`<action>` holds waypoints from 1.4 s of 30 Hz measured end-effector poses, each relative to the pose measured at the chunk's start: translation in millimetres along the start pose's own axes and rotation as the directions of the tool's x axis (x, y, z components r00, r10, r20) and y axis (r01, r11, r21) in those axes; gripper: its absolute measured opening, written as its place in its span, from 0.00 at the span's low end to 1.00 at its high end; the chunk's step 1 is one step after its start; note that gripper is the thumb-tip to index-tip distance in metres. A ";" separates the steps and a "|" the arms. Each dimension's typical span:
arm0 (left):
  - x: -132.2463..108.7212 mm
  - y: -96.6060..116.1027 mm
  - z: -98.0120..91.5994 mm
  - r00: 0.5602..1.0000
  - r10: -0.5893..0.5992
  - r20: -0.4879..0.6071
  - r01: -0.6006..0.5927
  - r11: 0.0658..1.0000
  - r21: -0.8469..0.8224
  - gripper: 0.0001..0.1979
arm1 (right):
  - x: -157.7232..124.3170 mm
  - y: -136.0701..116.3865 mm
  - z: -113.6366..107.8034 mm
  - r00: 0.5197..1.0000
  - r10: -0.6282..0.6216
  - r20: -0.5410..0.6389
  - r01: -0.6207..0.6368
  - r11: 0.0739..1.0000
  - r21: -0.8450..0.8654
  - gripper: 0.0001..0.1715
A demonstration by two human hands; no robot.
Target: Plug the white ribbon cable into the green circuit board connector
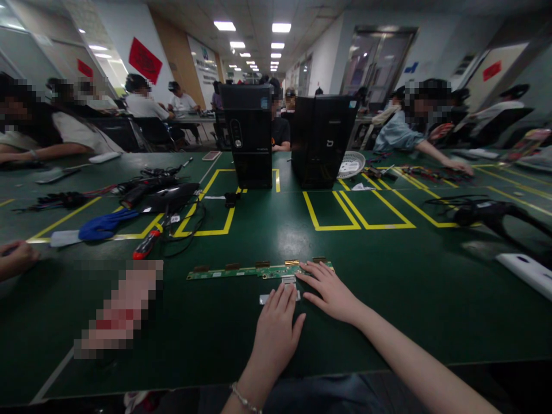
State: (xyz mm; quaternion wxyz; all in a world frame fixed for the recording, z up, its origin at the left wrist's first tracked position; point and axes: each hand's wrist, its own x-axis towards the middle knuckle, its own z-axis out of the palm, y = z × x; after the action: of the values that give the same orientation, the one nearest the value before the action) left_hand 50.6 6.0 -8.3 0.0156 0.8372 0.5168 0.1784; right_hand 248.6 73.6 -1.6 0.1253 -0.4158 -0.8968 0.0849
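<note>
A long, narrow green circuit board (pixel 241 273) lies on the green table in front of me, with brown and gold tabs along its far edge. My right hand (pixel 330 290) rests with spread fingers on the board's right end. Stretched forward, my left hand (pixel 278 328) has its fingertips on a pale flat connector piece (pixel 288 279) at the board's near edge. Partly under those fingers is a white strip (pixel 265 299). Neither hand is closed round anything. The underside of both palms is hidden.
Two black computer towers (pixel 252 138) (pixel 321 141) stand at the back. To the left lie a red-black screwdriver (pixel 146 245), a blue glove (pixel 106 224), dark cables (pixel 150 178) and a blurred-out flat object (pixel 125 305). A white device (pixel 526 273) is at right. Co-workers sit around.
</note>
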 end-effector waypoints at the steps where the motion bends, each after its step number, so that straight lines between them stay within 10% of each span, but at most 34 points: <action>1: 0.0 0.0 0.4 1.000 -0.003 -0.001 0.003 1.000 0.001 0.23 | -0.1 0.0 0.2 1.000 -0.001 -0.003 0.001 1.000 0.001 0.29; 20: 0.8 -2.7 1.5 1.000 -0.001 -0.027 0.001 1.000 0.001 0.22 | 0.5 -1.2 -2.1 1.000 0.002 0.006 -0.002 1.000 0.017 0.30; 42: 12.7 -25.2 -26.6 0.961 0.095 0.260 -0.092 0.995 -0.026 0.28 | -0.1 -0.6 -2.9 1.000 -0.010 0.019 0.010 1.000 0.028 0.32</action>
State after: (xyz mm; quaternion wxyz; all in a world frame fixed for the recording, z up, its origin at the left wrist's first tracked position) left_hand 25.7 24.6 14.9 0.0805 0.8767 0.4690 0.0708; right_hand 249.0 73.3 1.3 0.1231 -0.4087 -0.8987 0.1006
